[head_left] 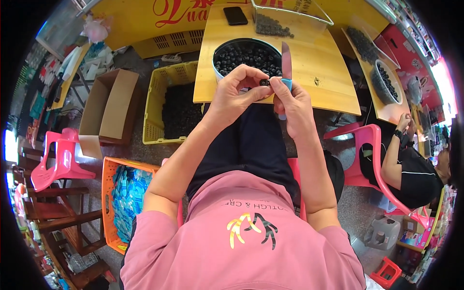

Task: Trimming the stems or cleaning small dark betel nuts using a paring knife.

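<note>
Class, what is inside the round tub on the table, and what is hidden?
Inside the tub are many small, dark, round pieces. The top ones cover those beneath and the bottom; the left hand hides part of the near side.

Bowl: holding dark round pieces
Left hand: pinching small dark piece, near side of bowl
Right hand: gripping blue-handled knife, blade up, right of bowl
Black phone: beyond bowl
</note>
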`<state>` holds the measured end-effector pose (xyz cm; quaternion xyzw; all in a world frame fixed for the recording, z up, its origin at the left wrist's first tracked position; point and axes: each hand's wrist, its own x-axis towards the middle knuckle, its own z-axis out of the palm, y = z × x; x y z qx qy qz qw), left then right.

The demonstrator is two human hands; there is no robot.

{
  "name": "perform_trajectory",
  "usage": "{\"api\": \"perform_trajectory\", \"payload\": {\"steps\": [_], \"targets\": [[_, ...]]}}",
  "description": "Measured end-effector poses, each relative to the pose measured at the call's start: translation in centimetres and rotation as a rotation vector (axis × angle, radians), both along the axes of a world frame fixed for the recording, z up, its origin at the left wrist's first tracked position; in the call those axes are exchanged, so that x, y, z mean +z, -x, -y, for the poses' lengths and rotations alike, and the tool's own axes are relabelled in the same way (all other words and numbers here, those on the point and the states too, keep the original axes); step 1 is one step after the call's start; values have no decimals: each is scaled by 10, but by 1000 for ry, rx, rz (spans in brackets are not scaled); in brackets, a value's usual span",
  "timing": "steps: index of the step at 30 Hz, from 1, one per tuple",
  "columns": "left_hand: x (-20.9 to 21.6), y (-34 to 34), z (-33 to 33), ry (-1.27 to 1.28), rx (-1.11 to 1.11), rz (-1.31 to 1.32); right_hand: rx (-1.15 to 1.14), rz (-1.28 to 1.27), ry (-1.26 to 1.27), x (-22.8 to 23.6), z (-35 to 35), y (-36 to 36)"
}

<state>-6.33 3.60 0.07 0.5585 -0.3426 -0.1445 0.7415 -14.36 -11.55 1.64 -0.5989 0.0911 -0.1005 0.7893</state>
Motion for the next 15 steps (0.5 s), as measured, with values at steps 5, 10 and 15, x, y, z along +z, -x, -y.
{"api": "perform_trajectory", "payload": {"steps": [5,10,15], "targets": [[5,2,-4,-47,127,280,51,66,-122,0,-6,-1],[8,11,-4,3,103,229,58,99,-348,-6,-16,2],[9,13,-10,-56,162,266,-35,-16,-179,-3,-17,4]]}}
